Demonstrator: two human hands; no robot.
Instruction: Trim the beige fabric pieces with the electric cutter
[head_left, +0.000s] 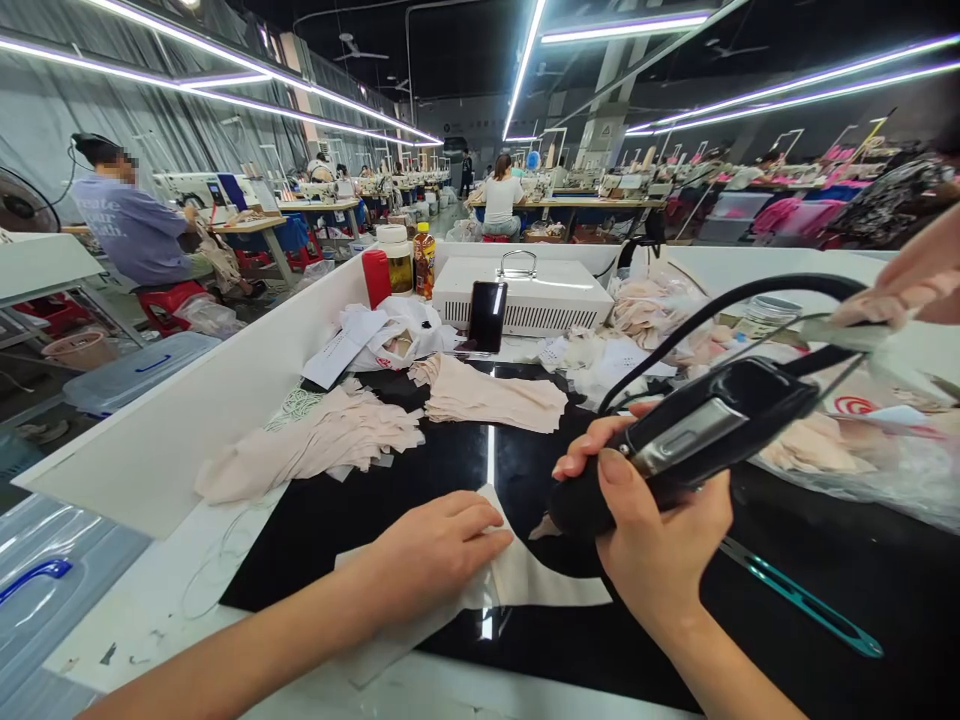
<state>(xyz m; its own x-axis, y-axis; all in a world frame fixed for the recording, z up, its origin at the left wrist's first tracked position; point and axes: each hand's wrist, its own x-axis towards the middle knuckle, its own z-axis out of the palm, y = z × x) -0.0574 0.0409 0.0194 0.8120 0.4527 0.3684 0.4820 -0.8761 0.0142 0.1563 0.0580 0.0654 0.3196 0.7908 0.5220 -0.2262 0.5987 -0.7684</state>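
My left hand (442,545) lies palm down on a pale beige fabric piece (547,585), fingers stretched out and pressing on it. The piece is spread on a glossy black board (315,570), and a white sheet (405,640) shows beneath my left wrist. My right hand (664,540) is wrapped around a black corded handheld tool (720,420) with a metallic strip on its side. The tool's rounded dark end hangs over the board, right of my left fingertips. Whether it touches the fabric is hidden. A small fabric scrap (544,527) shows beside that end.
Two stacks of beige fabric pieces, one left (322,440) and one in the middle (487,392), lie behind my hands. A phone (486,318) leans on a white vented box (555,290). Teal tweezers (810,598) lie right. A blurred skin-coloured shape (919,275) borders the cord (720,300).
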